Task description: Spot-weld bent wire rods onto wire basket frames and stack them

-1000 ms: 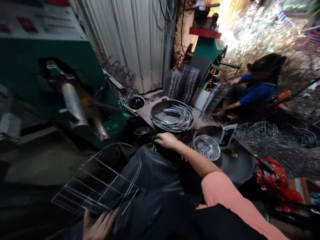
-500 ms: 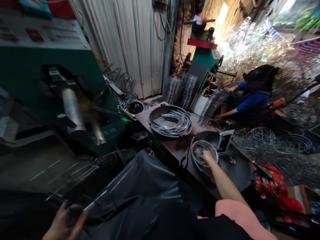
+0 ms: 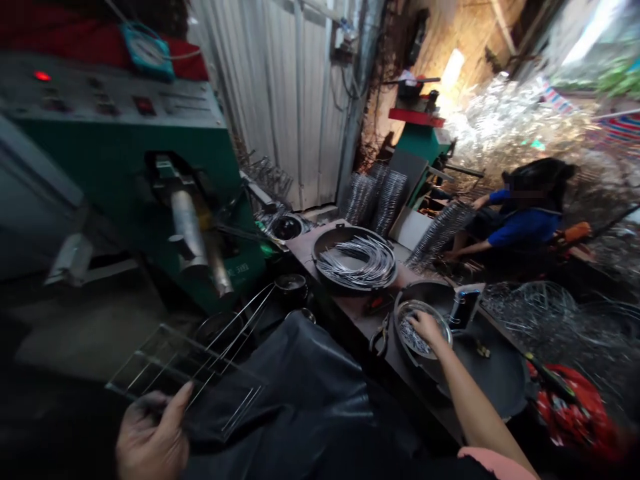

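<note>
Our left grip (image 3: pixel 153 433) pinches the wire frame (image 3: pixel 231 344); our right grip (image 3: pixel 427 328), closure unclear, seemingly picks among metal pieces (image 3: pixel 411 337), likely needing precision.

Workshop interior: a corrugated metal wall (image 3: pixel 275 113) stands behind a low table (image 3: pixel 350 308); rightward, a tan wall (image 3: pixel 470 37) catches bright light, greenery (image 3: pixel 619 81) shows at upper right, and grey floor (image 3: pixel 85 327) lies in shadow at lower left.

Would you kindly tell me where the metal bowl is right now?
In the head view, right of centre: the metal bowl sits in a dark pan, below and right of the wire bundle, the right hand inside.
</note>
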Motion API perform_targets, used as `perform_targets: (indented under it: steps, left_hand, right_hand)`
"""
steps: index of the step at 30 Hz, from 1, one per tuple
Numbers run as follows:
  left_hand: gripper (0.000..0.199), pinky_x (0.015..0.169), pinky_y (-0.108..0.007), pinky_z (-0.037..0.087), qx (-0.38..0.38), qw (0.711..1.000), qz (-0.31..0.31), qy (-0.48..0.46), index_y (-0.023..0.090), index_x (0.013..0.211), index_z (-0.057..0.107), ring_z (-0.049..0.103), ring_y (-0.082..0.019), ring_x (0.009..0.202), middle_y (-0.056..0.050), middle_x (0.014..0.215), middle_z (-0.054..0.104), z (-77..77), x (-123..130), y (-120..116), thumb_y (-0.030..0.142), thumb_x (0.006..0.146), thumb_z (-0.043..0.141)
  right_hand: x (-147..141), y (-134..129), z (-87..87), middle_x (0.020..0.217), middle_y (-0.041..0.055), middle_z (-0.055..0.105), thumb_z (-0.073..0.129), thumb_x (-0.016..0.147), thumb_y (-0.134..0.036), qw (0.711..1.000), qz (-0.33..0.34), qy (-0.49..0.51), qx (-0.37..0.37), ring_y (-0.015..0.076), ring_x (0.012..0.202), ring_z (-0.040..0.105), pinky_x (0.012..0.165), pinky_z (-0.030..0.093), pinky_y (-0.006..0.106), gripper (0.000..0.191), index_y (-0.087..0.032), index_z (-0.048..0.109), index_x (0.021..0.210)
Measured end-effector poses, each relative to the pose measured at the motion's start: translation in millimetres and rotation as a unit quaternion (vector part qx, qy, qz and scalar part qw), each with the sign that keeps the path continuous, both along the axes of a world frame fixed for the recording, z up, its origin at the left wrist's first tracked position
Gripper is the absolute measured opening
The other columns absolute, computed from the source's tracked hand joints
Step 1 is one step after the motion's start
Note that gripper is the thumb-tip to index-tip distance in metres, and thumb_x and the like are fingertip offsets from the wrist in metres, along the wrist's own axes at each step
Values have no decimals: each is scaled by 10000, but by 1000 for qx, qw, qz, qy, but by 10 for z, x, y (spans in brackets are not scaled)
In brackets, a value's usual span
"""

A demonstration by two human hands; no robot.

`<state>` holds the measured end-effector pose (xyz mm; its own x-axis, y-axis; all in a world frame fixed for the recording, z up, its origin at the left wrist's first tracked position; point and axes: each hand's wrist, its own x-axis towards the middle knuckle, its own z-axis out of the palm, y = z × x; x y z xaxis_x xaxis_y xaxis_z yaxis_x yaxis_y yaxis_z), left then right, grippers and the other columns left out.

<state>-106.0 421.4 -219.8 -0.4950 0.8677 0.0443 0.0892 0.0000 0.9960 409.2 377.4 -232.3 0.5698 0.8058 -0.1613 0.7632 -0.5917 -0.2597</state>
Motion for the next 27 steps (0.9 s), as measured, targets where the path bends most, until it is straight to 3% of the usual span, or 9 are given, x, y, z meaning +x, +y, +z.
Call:
perform_targets:
  steps: [2,4,7,10,12,15,17,27]
  left_hand:
    - [405,341,-180,243,-27,997,32,-62,205,737,447,322,-57,390,84,545,400,114,145,-23,427,571,742]
    - [385,432,-160,314,20,995,45,-84,185,692,441,364,-50,482,77,581,398,157,244,-31,399,581,742]
    - [350,532,-158,370,53,991,50,-113,181,695,440,409,-53,552,68,627,420,106,273,-52,367,619,727]
    - [353,578,-171,393,65,985,70,-143,183,708,442,443,-61,581,61,659,438,32,225,-121,346,612,740]
    - [368,593,-166,389,79,979,87,-164,180,699,442,435,-58,591,62,664,429,4,180,-163,336,592,758]
    - [392,593,-158,378,83,970,108,-204,177,705,451,414,-51,588,65,665,416,-24,105,-177,326,561,783]
    - [400,594,-158,376,76,966,112,-219,176,727,466,414,-49,588,66,670,421,-54,63,-157,314,546,795]
    - [380,633,-182,395,69,965,92,-236,181,720,444,492,-68,639,56,695,443,-235,-4,-8,310,586,776]
  right_hand:
    - [-434,325,146,876,80,667,479,834,-313,985,110,94,96,196,839,604,753,422,255,242,-143,651,853]
    - [-1017,682,279,744,45,646,491,809,-384,939,216,213,160,183,714,584,676,426,260,273,-154,638,789]
    - [-1961,1110,418,653,10,599,529,766,-414,866,338,335,156,154,620,531,608,401,253,270,-164,623,726]
    - [-2684,1363,440,586,-5,552,557,728,-415,814,384,418,122,129,552,484,543,368,240,263,-163,598,665]
    - [-2975,1454,400,548,-13,522,570,716,-441,785,376,479,108,117,508,459,508,353,236,288,-165,566,634]
    - [-3192,1498,323,541,-16,516,576,722,-472,741,347,563,113,111,491,467,507,366,236,317,-172,534,629]
    - [-3255,1493,292,534,-16,517,580,728,-470,732,331,582,125,108,487,471,508,369,235,319,-174,525,623]
    - [-3276,1658,354,506,-41,472,588,688,-396,774,323,535,100,92,449,444,455,338,214,246,-168,535,612]
